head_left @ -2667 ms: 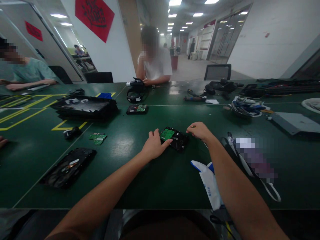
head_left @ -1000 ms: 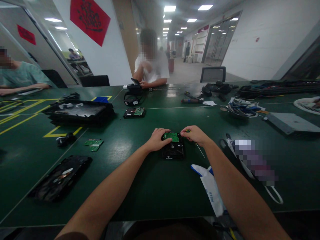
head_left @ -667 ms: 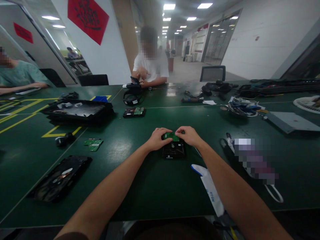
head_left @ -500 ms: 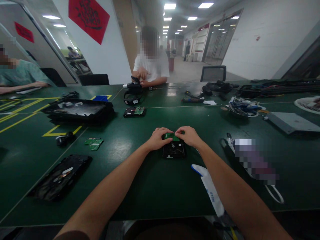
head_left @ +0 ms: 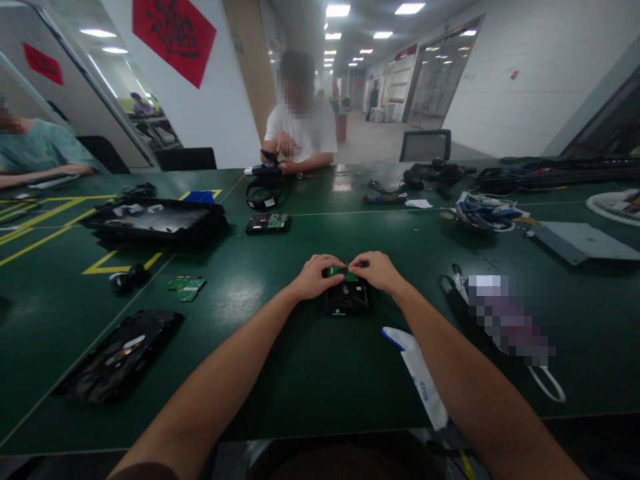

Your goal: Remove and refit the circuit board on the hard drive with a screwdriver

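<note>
A black hard drive (head_left: pixel 347 301) lies flat on the green table in front of me, with a green circuit board (head_left: pixel 343 272) on its far end. My left hand (head_left: pixel 319 276) grips the drive from the left, its thumb across the board's near edge and its fingers at the far side. From the right, my right hand (head_left: pixel 376 272) is closed in a pinch at the board's right edge. The fingertips hide exactly how the board is gripped. Beside my right forearm lies a white tool with a blue edge (head_left: pixel 407 340), partly covered by the arm.
On the left are a black casing (head_left: pixel 123 357), a loose green board (head_left: pixel 188 287) and black trays (head_left: pixel 157 223). Another hard drive (head_left: pixel 267 223) lies beyond my hands. At right are a blurred pouch (head_left: pixel 510 317), a metal box (head_left: pixel 585 241) and bundled cables (head_left: pixel 487 212). A person (head_left: pixel 300 127) sits opposite.
The whole view has shifted slightly. Both hands keep the same hold at the drive and its board, with no clear movement of either.
</note>
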`<state>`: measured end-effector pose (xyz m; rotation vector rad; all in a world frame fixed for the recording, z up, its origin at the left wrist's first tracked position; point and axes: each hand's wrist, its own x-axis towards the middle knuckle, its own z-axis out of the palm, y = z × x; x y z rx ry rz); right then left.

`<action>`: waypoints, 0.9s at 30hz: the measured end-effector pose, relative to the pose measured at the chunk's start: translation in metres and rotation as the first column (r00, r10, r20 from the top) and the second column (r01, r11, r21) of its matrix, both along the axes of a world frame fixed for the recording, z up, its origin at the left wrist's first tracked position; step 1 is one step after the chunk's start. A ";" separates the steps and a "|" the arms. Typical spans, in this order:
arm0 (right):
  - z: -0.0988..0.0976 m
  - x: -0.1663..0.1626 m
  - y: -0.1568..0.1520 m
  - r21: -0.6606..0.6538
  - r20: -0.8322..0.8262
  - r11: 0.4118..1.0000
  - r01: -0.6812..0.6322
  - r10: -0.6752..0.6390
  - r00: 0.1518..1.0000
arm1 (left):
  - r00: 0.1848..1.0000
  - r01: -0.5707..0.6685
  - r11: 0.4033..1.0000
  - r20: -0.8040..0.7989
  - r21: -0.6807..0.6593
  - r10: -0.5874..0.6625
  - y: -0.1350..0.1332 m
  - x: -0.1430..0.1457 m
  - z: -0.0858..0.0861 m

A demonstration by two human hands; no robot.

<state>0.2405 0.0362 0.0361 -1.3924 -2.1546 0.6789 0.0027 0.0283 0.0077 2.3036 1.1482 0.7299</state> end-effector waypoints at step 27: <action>-0.002 0.019 0.013 -0.108 -0.340 0.937 0.332 -0.349 0.873 | 1.000 0.007 1.000 0.018 0.000 -0.007 0.001 -0.001 -0.002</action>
